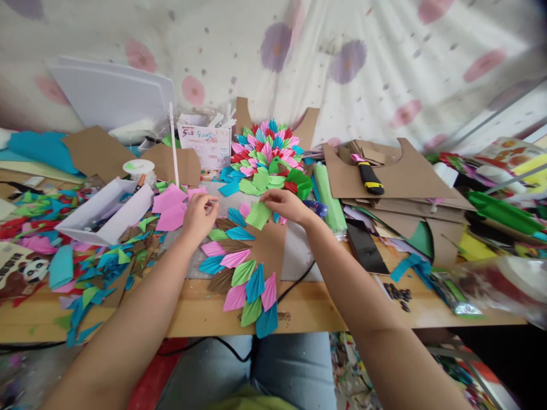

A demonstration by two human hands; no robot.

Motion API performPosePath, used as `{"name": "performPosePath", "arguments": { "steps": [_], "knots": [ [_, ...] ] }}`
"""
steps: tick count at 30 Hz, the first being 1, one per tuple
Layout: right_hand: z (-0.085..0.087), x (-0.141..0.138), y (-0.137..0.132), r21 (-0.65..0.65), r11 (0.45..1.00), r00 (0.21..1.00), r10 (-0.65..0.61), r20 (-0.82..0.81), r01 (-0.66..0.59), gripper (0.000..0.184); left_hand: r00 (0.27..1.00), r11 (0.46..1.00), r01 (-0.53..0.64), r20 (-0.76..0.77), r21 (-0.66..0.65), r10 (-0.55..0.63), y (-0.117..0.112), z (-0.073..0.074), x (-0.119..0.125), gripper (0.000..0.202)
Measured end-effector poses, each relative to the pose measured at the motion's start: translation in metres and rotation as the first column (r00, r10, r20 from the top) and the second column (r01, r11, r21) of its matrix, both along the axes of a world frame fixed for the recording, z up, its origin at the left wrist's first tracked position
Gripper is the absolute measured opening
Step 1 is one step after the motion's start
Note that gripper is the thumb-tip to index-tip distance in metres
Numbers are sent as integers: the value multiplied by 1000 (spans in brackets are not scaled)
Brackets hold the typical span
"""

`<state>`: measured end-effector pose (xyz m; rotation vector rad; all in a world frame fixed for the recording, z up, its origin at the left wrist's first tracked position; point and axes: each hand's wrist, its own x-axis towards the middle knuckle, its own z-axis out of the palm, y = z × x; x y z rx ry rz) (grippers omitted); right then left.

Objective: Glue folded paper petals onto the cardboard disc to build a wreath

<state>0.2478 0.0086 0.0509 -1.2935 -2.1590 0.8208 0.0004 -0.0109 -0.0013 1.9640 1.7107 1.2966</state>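
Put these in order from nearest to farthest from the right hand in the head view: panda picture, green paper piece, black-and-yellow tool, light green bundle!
1. Green paper piece: held in the right hand.
2. Light green bundle: to that hand's right.
3. Black-and-yellow tool: farther right, on cardboard.
4. Panda picture: far over on the left.

The far white box, left of centre, carries handwritten figures resembling "508" and "505" (smaller marks below them are unclear). Dark characters on the panda packet at left are too blurred to read.
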Motion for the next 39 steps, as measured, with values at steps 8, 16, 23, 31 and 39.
{"name": "performPosePath", "arguments": {
  "steps": [8, 16, 23, 31, 39],
  "knots": [
    [-7, -3, -18, 85, 952, 900, 245, 361, -293, 29, 905, 917, 399, -174, 22, -389, -18, 14, 27, 16],
    [-18, -2, -28, 324, 945, 963, -51, 264, -39, 18, 689, 791, 597, -421, -132, -590, -22, 13, 53, 13],
    [-31, 17, -64, 79, 993, 941, 55, 333, -86, 8, 600, 761, 622, -514, -183, -614, -20, 8, 63, 11],
    [-40, 24, -63, 200, 970, 932, 61, 358, -141, 17, 604, 781, 567, -512, -263, -611, -21, 18, 59, 13],
    [-44, 23, -61, 294, 950, 933, -8, 360, -105, 13, 619, 829, 444, -552, -341, -559, -20, 26, 73, 10]
  ]
}}
